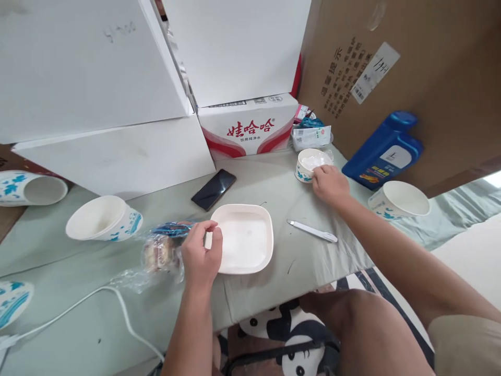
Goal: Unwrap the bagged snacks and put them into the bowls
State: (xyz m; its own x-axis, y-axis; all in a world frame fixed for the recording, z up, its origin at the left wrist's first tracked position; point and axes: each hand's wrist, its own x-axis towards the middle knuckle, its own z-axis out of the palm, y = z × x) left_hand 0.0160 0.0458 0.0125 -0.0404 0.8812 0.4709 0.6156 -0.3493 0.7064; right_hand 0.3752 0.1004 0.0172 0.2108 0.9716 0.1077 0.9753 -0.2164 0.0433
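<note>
A white rectangular tray with rounded corners (246, 240) lies in front of me on the cloth. My left hand (201, 250) holds its left rim, thumb and fingers curled around the edge. Farther off to the right, my right hand (331, 183) grips the near right rim of a small paper bowl with a blue leaf print (303, 173). Clear plastic (315, 159) shows inside that bowl; some fingers are hidden behind the hand. A white cutter-like tool with a slim blade (313, 231) lies between the tray and my right forearm.
A phone (214, 189) lies behind the tray. Left are a wrapped bread (159, 255), paper bowls (127, 222) and a white cable (124, 308). Right stand a blue bottle (381, 151) and another paper bowl (385, 206). White boxes (156, 151) and a brown carton (442, 89) border the back.
</note>
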